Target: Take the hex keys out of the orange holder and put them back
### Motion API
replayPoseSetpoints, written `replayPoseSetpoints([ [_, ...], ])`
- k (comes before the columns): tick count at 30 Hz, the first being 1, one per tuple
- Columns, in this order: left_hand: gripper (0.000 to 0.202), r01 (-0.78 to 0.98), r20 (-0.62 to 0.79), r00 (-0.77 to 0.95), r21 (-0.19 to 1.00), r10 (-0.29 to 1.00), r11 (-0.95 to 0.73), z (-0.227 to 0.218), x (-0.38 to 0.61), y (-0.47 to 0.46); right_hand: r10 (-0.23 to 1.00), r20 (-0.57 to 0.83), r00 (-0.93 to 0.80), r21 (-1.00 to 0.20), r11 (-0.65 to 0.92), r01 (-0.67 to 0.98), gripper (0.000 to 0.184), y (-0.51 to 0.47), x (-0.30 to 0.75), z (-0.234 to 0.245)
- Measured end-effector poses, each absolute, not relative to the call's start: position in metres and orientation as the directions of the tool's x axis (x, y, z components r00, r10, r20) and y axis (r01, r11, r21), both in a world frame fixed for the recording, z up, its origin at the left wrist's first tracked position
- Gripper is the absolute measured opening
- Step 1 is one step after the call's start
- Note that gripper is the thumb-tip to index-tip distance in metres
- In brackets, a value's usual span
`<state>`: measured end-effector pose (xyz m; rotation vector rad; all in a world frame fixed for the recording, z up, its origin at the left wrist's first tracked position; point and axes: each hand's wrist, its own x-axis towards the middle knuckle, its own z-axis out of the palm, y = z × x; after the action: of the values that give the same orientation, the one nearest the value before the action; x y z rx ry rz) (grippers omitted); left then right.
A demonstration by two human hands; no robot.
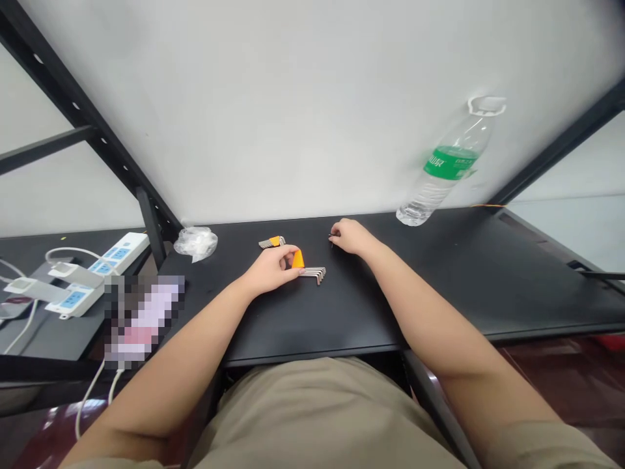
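My left hand (273, 268) rests on the black table (439, 286) with its fingers closed round an orange holder (297, 260) of silver hex keys (315, 273), whose bent ends stick out to the right. My right hand (349, 236) lies further back, fingers pinched on a small dark hex key (333, 236). A second orange holder with keys (271, 242) lies just behind my left hand, apart from both hands.
A plastic water bottle with a green label (446, 166) stands at the back right by the white wall. A crumpled clear plastic bag (196, 242) lies at the back left. White power strips with cables (92, 273) sit on the neighbouring table to the left.
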<state>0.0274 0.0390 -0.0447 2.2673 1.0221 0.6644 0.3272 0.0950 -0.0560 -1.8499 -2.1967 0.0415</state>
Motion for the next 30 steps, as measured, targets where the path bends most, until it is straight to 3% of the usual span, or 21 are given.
replayPoseSetpoints([
  [10, 0.051, 0.479, 0.217, 0.585, 0.686, 0.782, -0.549, -0.050, 0.027, 0.043, 0.975, 0.057, -0.215, -0.115, 0.220, 0.969, 0.012, 0.073, 0.298, -0.050],
  [18, 0.051, 0.483, 0.204, 0.588, 0.688, 0.783, -0.542, -0.048, 0.027, 0.042, 0.965, -0.011, -0.262, -0.217, 0.254, 0.943, 0.012, 0.062, 0.308, -0.033],
  [26, 0.049, 0.467, 0.215, 0.597, 0.690, 0.773, -0.553, -0.052, 0.027, 0.044, 0.953, -0.179, -0.243, -0.060, 0.236, 0.970, 0.010, 0.057, 0.295, -0.027],
  [28, 0.050, 0.464, 0.217, 0.591, 0.696, 0.777, -0.547, -0.054, 0.027, 0.045, 0.955, -0.159, -0.252, -0.108, 0.237, 0.966, 0.009, 0.057, 0.296, -0.029],
  [30, 0.050, 0.458, 0.222, 0.587, 0.702, 0.779, -0.545, -0.055, 0.027, 0.046, 0.958, -0.137, -0.254, -0.251, 0.214, 0.944, 0.009, 0.059, 0.299, -0.031],
])
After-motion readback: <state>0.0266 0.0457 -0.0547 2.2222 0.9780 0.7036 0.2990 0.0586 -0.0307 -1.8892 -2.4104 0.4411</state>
